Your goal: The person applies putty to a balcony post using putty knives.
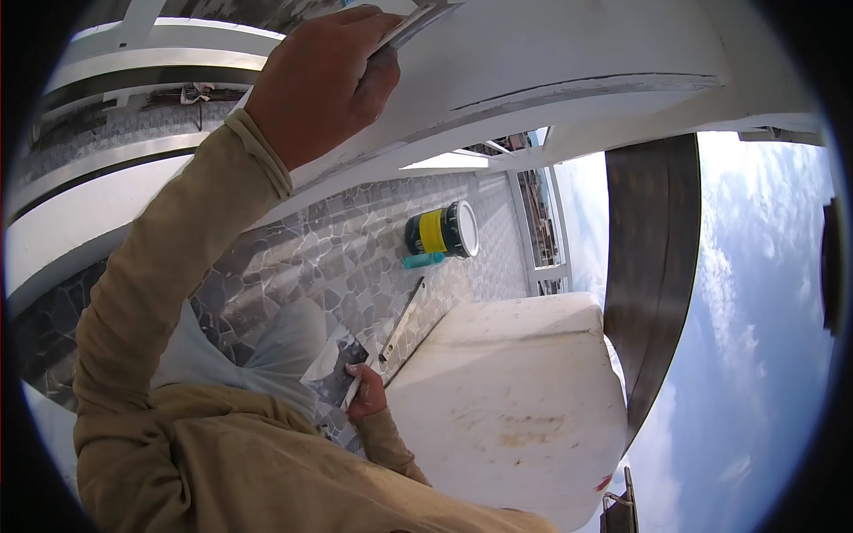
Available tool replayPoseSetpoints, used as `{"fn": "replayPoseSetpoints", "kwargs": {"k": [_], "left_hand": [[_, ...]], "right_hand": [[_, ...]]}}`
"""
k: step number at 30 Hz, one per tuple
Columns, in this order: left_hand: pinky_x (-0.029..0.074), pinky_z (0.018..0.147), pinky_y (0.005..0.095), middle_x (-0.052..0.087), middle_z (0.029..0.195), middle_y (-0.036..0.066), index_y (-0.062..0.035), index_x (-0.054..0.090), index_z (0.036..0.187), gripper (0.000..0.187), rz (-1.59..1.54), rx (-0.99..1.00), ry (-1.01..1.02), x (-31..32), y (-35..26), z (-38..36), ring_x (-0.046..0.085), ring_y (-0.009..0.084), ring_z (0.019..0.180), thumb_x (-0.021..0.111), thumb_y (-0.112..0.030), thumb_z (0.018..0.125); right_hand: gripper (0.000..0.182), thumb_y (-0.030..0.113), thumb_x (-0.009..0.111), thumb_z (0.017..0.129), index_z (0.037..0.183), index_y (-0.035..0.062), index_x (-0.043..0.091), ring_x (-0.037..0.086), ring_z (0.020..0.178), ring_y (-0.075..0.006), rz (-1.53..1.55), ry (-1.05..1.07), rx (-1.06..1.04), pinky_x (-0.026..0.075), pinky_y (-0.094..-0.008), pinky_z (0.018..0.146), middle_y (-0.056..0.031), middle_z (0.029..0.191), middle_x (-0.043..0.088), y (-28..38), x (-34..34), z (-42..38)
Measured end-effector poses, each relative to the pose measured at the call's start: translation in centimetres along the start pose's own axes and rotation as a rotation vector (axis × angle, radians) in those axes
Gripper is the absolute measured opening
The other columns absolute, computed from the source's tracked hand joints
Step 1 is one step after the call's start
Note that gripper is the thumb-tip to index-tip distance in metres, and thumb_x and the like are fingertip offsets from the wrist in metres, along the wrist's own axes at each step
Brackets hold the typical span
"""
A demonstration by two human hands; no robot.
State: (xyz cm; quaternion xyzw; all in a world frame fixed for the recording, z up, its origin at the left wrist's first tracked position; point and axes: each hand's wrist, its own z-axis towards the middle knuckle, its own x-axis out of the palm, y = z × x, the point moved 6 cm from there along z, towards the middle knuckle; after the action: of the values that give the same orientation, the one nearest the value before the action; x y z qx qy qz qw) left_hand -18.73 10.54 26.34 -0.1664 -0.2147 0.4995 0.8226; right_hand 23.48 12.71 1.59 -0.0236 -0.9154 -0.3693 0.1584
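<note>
At the top of the view my left hand (324, 80) is closed round a flat-bladed putty knife (413, 25), its blade right at the surface of a white beam (542, 53). A long dark crack line (569, 83) runs along the beam to the right of that hand. Lower down, in front of my body, my right hand (365, 393) grips a flat filling plate (333, 366) by its edge, thumb on top. Grey filler is smeared over the plate's face. My bent knee (298, 333) shows just behind the plate.
The scene appears turned sideways. On the stone-patterned floor (355, 222) stand a dark bucket (433, 232) with a yellow band and, beside it, a teal object (424, 260). A long level (403, 320) lies near a large white container (515, 400). A brown beam (653, 266) crosses the sky.
</note>
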Motion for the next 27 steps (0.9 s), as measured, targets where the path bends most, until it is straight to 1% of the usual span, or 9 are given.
{"fn": "replayPoseSetpoints", "kwargs": {"k": [2, 6, 9, 11, 15, 17, 21, 23, 27], "left_hand": [[0.043, 0.057, 0.0395, 0.058, 0.074, 0.02, 0.0051, 0.057, 0.088, 0.017, 0.048, -0.216, 0.22, 0.8, 1.2, 1.4, 0.056, 0.0311, 0.062, 0.053, -0.012, 0.085], [0.043, 0.058, 0.0402, 0.056, 0.07, 0.019, 0.005, 0.056, 0.087, 0.018, 0.047, -0.119, 0.228, 1.7, 1.1, 2.8, 0.055, 0.0316, 0.06, 0.053, -0.012, 0.085], [0.041, 0.059, 0.0419, 0.054, 0.068, 0.018, 0.0041, 0.053, 0.083, 0.017, 0.06, -0.009, 0.124, 1.8, 0.5, 3.2, 0.053, 0.0323, 0.059, 0.052, -0.012, 0.085], [0.041, 0.061, 0.0427, 0.055, 0.07, 0.019, 0.0042, 0.055, 0.089, 0.017, 0.105, -0.07, 0.21, 2.4, 1.1, 3.2, 0.054, 0.0331, 0.061, 0.051, -0.012, 0.086], [0.044, 0.064, 0.0421, 0.056, 0.076, 0.019, 0.0041, 0.056, 0.098, 0.02, 0.144, -0.066, 0.233, 3.1, 1.2, 2.9, 0.056, 0.0337, 0.067, 0.05, -0.01, 0.086], [0.047, 0.069, 0.0403, 0.058, 0.088, 0.017, 0.0028, 0.056, 0.108, 0.026, 0.186, 0.031, 0.132, 3.2, 0.1, 2.7, 0.058, 0.0331, 0.076, 0.05, -0.011, 0.088], [0.049, 0.074, 0.0388, 0.058, 0.098, 0.013, 0.0003, 0.055, 0.113, 0.028, 0.294, 0.035, 0.112, 5.0, -1.2, 1.6, 0.059, 0.032, 0.084, 0.052, -0.014, 0.089], [0.049, 0.076, 0.0373, 0.057, 0.104, 0.012, -0.0018, 0.054, 0.116, 0.03, 0.33, -0.023, 0.136, 5.9, -0.5, 1.2, 0.058, 0.0301, 0.089, 0.053, -0.017, 0.09], [0.049, 0.078, 0.0361, 0.057, 0.103, 0.012, -0.0027, 0.053, 0.119, 0.032, 0.3, 0.022, 0.099, 5.0, -3.0, -0.6, 0.058, 0.0298, 0.091, 0.053, -0.017, 0.09]], "right_hand": [[0.024, 0.009, 0.053, 0.077, 0.098, -0.0008, 0.058, 0.064, 0.082, -0.0254, 0.005, -0.001, -0.015, 0.054, -0.0404, 0.08, -0.0101, 0.09, 0.064, -0.2, 0.2, -0.2], [0.022, 0.01, 0.053, 0.077, 0.095, -0.0003, 0.058, 0.065, 0.082, -0.0245, 0.018, -0.02, -0.054, 0.054, -0.0391, 0.08, -0.0097, 0.088, 0.064, -0.6, -0.5, 0.3], [0.019, 0.011, 0.054, 0.077, 0.092, 0.0004, 0.059, 0.064, 0.08, -0.0238, 0.021, -0.032, -0.039, 0.054, -0.0382, 0.078, -0.0092, 0.086, 0.064, -0.6, 0.4, -0.4], [0.018, 0.011, 0.054, 0.077, 0.091, 0.0006, 0.059, 0.064, 0.079, -0.0235, 0.023, -0.006, -0.044, 0.054, -0.0379, 0.078, -0.0091, 0.085, 0.064, -0.5, 0.9, -0.8], [0.018, 0.01, 0.055, 0.077, 0.091, 0.0006, 0.059, 0.064, 0.078, -0.0235, 0.038, -0.016, -0.047, 0.054, -0.0377, 0.076, -0.0091, 0.083, 0.064, -0.3, 0.6, -0.6], [0.018, 0.01, 0.054, 0.076, 0.091, 0.0004, 0.059, 0.064, 0.078, -0.0239, 0.056, -0.012, -0.042, 0.054, -0.0379, 0.076, -0.0092, 0.083, 0.064, -0.5, -1.3, 0.7], [0.019, 0.009, 0.053, 0.075, 0.091, 0.0002, 0.059, 0.064, 0.077, -0.0249, 0.073, -0.001, -0.034, 0.055, -0.0388, 0.075, -0.0098, 0.083, 0.064, -0.5, -1.4, 1.3], [0.019, 0.009, 0.053, 0.075, 0.091, 0.0003, 0.059, 0.064, 0.077, -0.0247, 0.073, 0.016, -0.034, 0.054, -0.0386, 0.076, -0.0097, 0.084, 0.063, -0.3, -1.0, 1.4], [0.019, 0.009, 0.052, 0.075, 0.091, 0.0005, 0.059, 0.063, 0.08, -0.0237, 0.057, 0.072, -0.012, 0.053, -0.0377, 0.078, -0.0092, 0.086, 0.063, -0.3, 1.0, 1.9]]}}
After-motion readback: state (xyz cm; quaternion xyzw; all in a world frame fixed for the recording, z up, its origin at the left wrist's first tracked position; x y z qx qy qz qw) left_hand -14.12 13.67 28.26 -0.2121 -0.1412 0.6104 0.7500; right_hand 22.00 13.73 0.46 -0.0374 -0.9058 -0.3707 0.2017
